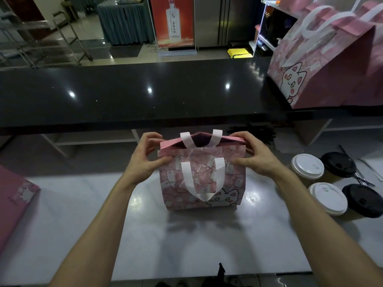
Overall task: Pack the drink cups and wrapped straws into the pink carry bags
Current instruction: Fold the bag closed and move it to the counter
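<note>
A pink carry bag (202, 195) with a cat print and white handles stands upright on the white worktop in front of me. My left hand (145, 157) pinches its top left corner and my right hand (253, 155) pinches its top right corner, so the mouth is held slightly apart. To the right stand two cups with white lids (307, 166) (327, 198) and two cups with black lids (338, 164) (361, 199). Wrapped straws (361, 177) lie between and behind the cups. What is inside the bag is hidden.
A second pink bag (331, 65), closed, stands on the raised black counter (134, 94) at the back right. A flat pink bag (14, 201) lies at the worktop's left edge. The white worktop (186, 245) reaches toward me.
</note>
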`<state>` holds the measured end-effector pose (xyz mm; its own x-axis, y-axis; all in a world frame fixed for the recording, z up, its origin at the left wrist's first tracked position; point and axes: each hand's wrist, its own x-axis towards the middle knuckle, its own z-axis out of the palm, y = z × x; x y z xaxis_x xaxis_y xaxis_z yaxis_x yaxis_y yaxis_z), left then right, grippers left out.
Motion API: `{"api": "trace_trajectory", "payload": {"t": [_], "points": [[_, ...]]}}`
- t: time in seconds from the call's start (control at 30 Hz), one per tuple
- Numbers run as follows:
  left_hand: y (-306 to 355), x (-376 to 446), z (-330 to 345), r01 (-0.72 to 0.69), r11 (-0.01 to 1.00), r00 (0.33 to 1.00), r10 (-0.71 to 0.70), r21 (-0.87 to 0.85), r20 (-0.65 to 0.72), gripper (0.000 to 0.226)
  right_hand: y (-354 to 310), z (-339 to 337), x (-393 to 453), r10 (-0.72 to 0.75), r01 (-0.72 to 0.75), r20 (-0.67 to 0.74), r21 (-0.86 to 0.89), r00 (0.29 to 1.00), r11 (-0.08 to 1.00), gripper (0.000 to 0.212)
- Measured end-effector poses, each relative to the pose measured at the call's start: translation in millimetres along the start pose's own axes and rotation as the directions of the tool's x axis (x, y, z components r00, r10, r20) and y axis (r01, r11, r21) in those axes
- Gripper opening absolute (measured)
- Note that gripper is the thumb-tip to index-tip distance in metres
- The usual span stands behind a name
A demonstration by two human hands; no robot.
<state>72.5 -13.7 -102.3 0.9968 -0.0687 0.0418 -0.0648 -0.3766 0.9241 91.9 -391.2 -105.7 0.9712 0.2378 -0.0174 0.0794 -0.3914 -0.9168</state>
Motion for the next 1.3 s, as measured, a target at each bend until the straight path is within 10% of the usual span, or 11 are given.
{"api": "trace_trajectory", "payload": {"t": [0.2, 0.47, 0.67, 1.1, 1.3], "points": [[42, 1, 4, -0.173, 0.933, 0.985, 0.166, 0.317, 0.051, 0.077, 2, 5, 1, 0.004, -0.005, -0.012, -0.046, 1.000, 0.999, 0.059], [67, 13, 12, -0.419, 0.489, 0.905, 0.294, 0.765, 0.307, 0.028, -3, 7, -3, -0.020, 0.019, -0.013, -0.059, 1.000, 0.998, 0.059], [56, 3, 15, -0.455, 0.379, 0.863, 0.412, 0.806, 0.293, 0.075, -5, 9, -6, -0.010, 0.009, -0.032, -0.053, 0.999, 0.999, 0.061], [35, 10, 14, -0.400, 0.647, 0.897, 0.422, 0.649, 0.133, 0.119, -7, 16, -13, -0.050, 0.044, -0.067, -0.093, 0.997, 0.995, 0.058], [10, 7, -7, -0.079, 0.992, 0.979, 0.058, 0.101, 0.194, 0.113, -2, 17, -12, -0.016, 0.008, -0.076, -0.101, 0.997, 0.995, 0.051]]}}
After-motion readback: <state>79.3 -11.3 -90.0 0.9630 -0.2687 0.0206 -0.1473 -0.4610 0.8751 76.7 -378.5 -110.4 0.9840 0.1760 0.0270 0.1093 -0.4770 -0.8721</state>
